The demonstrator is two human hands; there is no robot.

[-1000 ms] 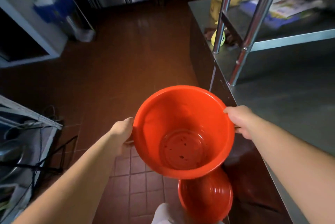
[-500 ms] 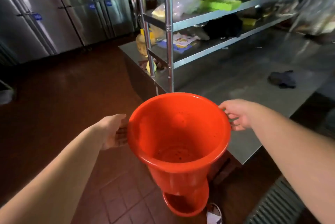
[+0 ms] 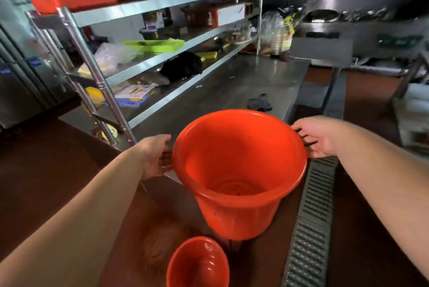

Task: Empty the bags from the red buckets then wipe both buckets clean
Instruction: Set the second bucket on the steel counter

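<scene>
I hold a red bucket [image 3: 239, 170] up in the air in front of me, near the corner of a steel counter [image 3: 243, 82]. My left hand [image 3: 154, 155] grips its left rim handle and my right hand [image 3: 315, 134] grips the right one. The bucket holds no bag; dark specks dot its bottom. A second red bucket [image 3: 197, 263] stands on the brown tiled floor below, also without a bag. A dark cloth [image 3: 260, 102] lies on the counter just beyond the held bucket.
Steel shelves [image 3: 148, 54] with boxes, bags and a green tray rise over the counter's left side. A metal floor drain grate [image 3: 311, 217] runs along the right. Cooking stations [image 3: 348, 22] stand at the far right, steel fridge doors [image 3: 18, 73] at the far left.
The held bucket has risen and shifted right, towards the counter, still gripped by both hands. My view has turned right; the cloth and drain grate show more fully.
</scene>
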